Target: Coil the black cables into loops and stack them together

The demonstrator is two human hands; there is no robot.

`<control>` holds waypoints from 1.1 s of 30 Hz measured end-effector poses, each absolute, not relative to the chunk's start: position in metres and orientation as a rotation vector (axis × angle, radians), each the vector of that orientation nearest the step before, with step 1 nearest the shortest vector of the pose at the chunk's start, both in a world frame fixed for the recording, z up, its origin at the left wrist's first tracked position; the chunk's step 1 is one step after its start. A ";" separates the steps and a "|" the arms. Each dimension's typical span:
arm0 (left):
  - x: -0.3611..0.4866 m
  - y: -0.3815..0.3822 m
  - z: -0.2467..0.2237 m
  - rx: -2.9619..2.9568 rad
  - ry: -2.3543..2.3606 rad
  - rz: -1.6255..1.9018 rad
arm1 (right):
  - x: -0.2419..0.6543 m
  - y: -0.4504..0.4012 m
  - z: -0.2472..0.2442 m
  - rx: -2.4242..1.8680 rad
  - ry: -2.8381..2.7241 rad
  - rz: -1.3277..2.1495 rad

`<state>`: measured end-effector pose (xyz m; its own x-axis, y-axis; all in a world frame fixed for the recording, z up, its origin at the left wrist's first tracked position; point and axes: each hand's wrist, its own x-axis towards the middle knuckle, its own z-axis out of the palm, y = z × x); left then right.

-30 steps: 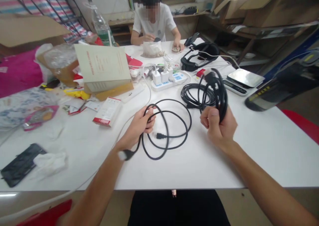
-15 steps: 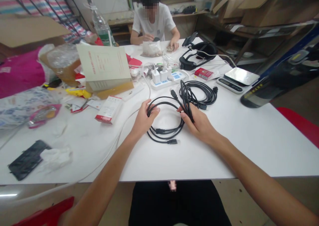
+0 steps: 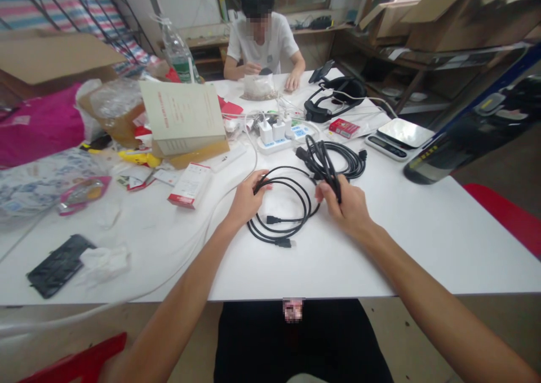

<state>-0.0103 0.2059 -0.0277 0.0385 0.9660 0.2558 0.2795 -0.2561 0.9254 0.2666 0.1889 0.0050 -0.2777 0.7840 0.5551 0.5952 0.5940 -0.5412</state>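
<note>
A black cable [image 3: 305,203] lies in loose loops on the white table, two of its plugs showing near the front. My left hand [image 3: 250,198] grips the left side of these loops between thumb and fingers. Bunched black cable [image 3: 324,160] is held in my right hand [image 3: 347,201], at the right of the loops, with its fingers wrapped round it. Just behind my right hand lies another coiled black cable [image 3: 353,159], partly covered by the held bunch.
A white power strip [image 3: 276,145] with chargers, a red box [image 3: 344,128], a scale [image 3: 386,147] and a black headset [image 3: 316,113] stand behind. A red-white box [image 3: 190,186] is left. Across the table sits a person [image 3: 264,45]; a dark bottle [image 3: 426,166] is right.
My right hand has moved slightly right with its bunch of cable, away from the loops at my left hand. The other person's hand now lies flat on the table.
</note>
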 end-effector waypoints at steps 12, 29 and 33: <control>-0.007 0.202 -0.020 1.664 1.250 1.190 | 0.267 0.180 -0.004 -0.961 -1.959 -0.063; -0.015 0.202 -0.015 1.457 1.132 1.246 | 0.244 0.173 -0.003 -0.503 -2.645 -0.039; -0.014 0.201 -0.016 1.314 1.171 1.267 | 0.244 0.172 -0.004 -0.489 -2.647 -0.036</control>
